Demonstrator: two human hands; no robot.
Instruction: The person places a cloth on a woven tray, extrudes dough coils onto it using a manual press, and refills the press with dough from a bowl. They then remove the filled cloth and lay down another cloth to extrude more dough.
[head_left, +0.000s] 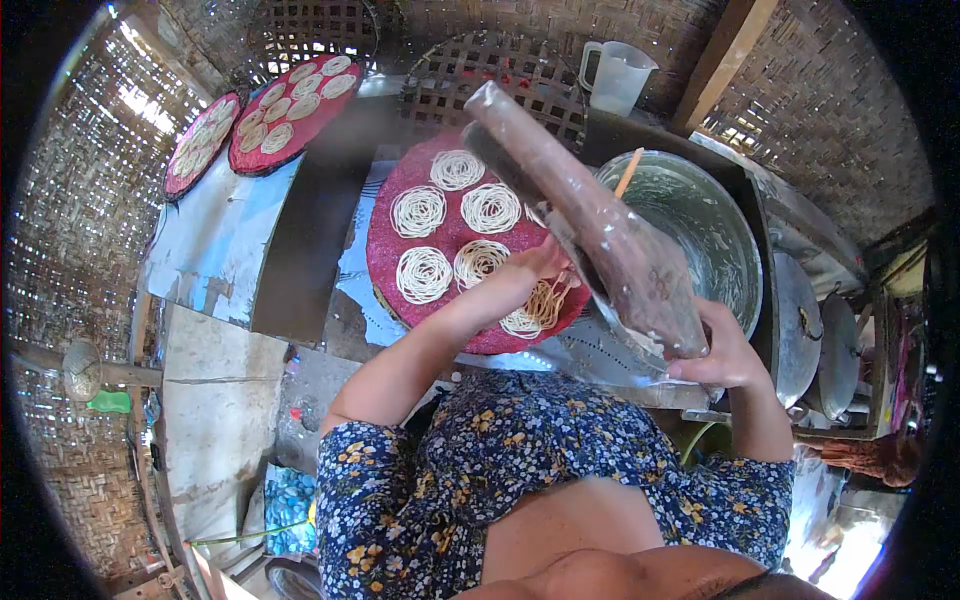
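The right hand (722,345) is closed around the near end of the long wooden tool (610,215), which slants towards twelve o'clock above the round red tray (470,332). The left hand (545,262) has its fingers bent under the tool, by the loose strands (545,303) at five o'clock on the tray; whether they are pinched I cannot tell, as the tool hides part of the fingertips. Pale coils (424,275) lie on the tray around them.

To do this neatly, I'd hold the tool firmly at the thick end, low over the tray, and guide the strands lightly so they land in even loops without dragging the neighbouring coil. A little space between coils would help them stay separate, and a gentle touch should avoid tearing.

The tray sits on a tabletop (205,240) with worn, blue-and-white covering. At two o'clock is a wide metal basin (740,215), smeared pale inside, with an orange stick (628,172) against it. A plastic jug (620,82) stands at one o'clock, and two red trays of coils (315,122) lean at ten to eleven. Woven walls (60,210) let light through small gaps
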